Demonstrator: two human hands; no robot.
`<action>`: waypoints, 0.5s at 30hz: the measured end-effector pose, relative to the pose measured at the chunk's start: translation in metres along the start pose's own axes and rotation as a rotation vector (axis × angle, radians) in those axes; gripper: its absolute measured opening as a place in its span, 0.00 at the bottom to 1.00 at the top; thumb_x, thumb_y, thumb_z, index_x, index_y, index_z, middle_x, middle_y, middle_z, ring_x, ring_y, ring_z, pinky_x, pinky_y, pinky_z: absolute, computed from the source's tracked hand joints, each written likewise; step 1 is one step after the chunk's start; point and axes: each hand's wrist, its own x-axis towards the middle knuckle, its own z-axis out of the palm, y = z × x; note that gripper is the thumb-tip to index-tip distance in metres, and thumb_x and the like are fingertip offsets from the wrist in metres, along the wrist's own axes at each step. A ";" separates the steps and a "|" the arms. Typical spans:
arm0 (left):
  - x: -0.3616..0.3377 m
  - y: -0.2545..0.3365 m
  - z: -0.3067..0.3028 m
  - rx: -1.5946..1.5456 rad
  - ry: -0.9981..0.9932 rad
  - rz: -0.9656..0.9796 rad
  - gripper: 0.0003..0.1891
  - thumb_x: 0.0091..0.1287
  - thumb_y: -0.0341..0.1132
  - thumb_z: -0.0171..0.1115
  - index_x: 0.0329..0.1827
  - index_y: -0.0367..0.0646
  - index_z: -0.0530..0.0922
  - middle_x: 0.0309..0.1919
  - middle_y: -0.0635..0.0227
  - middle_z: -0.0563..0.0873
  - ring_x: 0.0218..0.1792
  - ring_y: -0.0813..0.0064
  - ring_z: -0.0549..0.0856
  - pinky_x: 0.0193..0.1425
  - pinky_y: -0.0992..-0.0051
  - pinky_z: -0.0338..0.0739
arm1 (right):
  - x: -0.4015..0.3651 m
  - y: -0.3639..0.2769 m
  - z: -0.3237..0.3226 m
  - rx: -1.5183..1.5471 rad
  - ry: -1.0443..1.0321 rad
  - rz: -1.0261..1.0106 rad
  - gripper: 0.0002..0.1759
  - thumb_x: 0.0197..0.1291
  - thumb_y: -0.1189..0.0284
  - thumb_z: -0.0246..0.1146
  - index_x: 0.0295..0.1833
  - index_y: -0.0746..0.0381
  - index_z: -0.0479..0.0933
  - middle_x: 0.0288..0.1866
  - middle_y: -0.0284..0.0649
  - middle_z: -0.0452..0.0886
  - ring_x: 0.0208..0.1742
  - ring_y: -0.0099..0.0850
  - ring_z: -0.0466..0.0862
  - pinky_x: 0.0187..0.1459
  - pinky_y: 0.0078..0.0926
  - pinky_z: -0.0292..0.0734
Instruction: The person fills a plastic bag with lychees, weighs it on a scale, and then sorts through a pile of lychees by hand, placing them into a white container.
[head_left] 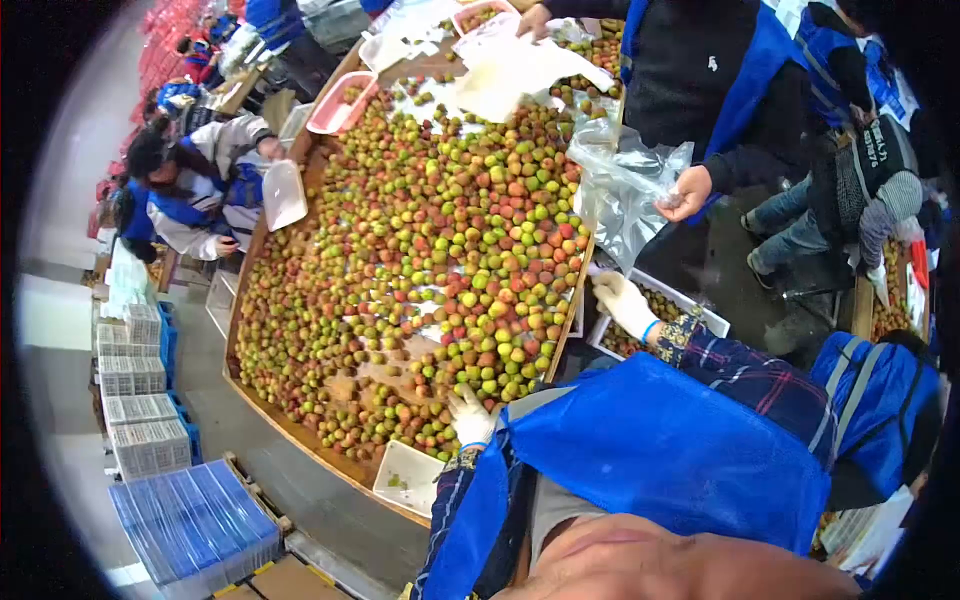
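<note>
My left hand [469, 418], in a white glove, rests at the near edge of a heap of green and reddish lychees [430, 230]. Its fingers look stretched out and touch the fruit. Just left of it, a white plastic tub [408, 476] with a few green bits inside stands at the table edge. My right hand [625, 305], also gloved, is above a white crate [712, 322] that holds more lychees beside the table. Its fingers point toward the table edge and seem slightly apart; I make out nothing in them.
Opposite on the right, a co-worker's hand [688, 194] holds a clear plastic bag [625, 190] near my right hand. Another person at the left holds a white scoop-like tray [284, 195]. A pink basket [342, 103] stands at the far rim. Wrapped blue stacks [195, 520] stand on the floor.
</note>
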 end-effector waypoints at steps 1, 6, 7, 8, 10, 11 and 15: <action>-0.003 0.005 -0.008 -0.019 0.008 0.005 0.64 0.59 0.65 0.80 0.90 0.37 0.56 0.84 0.23 0.62 0.81 0.21 0.66 0.79 0.35 0.71 | -0.009 0.009 -0.007 0.007 -0.001 0.020 0.17 0.81 0.67 0.62 0.65 0.67 0.80 0.39 0.38 0.86 0.38 0.24 0.88 0.42 0.28 0.85; -0.029 0.004 -0.025 -0.208 0.188 0.137 0.51 0.61 0.56 0.78 0.84 0.38 0.68 0.84 0.29 0.63 0.81 0.26 0.68 0.84 0.41 0.68 | -0.064 0.074 -0.044 -0.482 -0.095 -0.028 0.19 0.74 0.61 0.65 0.55 0.66 0.88 0.47 0.51 0.92 0.47 0.45 0.92 0.54 0.42 0.86; -0.035 -0.002 -0.016 -0.163 0.302 0.186 0.46 0.62 0.55 0.77 0.81 0.39 0.73 0.83 0.30 0.66 0.79 0.26 0.70 0.84 0.41 0.68 | -0.066 0.129 -0.055 -0.536 -0.060 -0.132 0.18 0.70 0.62 0.68 0.51 0.67 0.89 0.47 0.53 0.93 0.49 0.49 0.92 0.54 0.45 0.86; -0.045 -0.004 -0.020 -0.199 0.270 0.176 0.42 0.64 0.52 0.76 0.78 0.38 0.76 0.80 0.31 0.71 0.77 0.26 0.72 0.83 0.41 0.68 | -0.072 0.169 -0.070 -0.554 -0.043 -0.052 0.18 0.68 0.62 0.68 0.51 0.65 0.90 0.50 0.56 0.93 0.57 0.56 0.90 0.60 0.48 0.85; -0.063 -0.008 -0.006 -0.289 0.357 0.225 0.34 0.66 0.47 0.74 0.72 0.38 0.81 0.73 0.33 0.79 0.72 0.27 0.76 0.81 0.42 0.70 | -0.096 0.246 -0.106 -0.794 -0.057 -0.139 0.15 0.66 0.63 0.70 0.46 0.63 0.91 0.47 0.57 0.92 0.51 0.55 0.92 0.55 0.48 0.87; -0.077 -0.017 0.012 -0.330 0.485 0.292 0.31 0.67 0.46 0.74 0.70 0.38 0.82 0.69 0.34 0.82 0.71 0.27 0.78 0.79 0.42 0.72 | -0.083 0.318 -0.143 -1.344 -0.408 -0.472 0.14 0.65 0.61 0.70 0.41 0.62 0.90 0.44 0.56 0.93 0.48 0.52 0.94 0.51 0.50 0.88; -0.131 -0.029 0.045 -0.261 0.491 0.152 0.24 0.65 0.43 0.75 0.62 0.43 0.87 0.63 0.40 0.87 0.58 0.36 0.87 0.67 0.44 0.81 | -0.168 0.288 -0.171 -1.343 -0.483 -0.088 0.17 0.70 0.57 0.64 0.39 0.59 0.90 0.42 0.54 0.93 0.48 0.52 0.94 0.48 0.52 0.88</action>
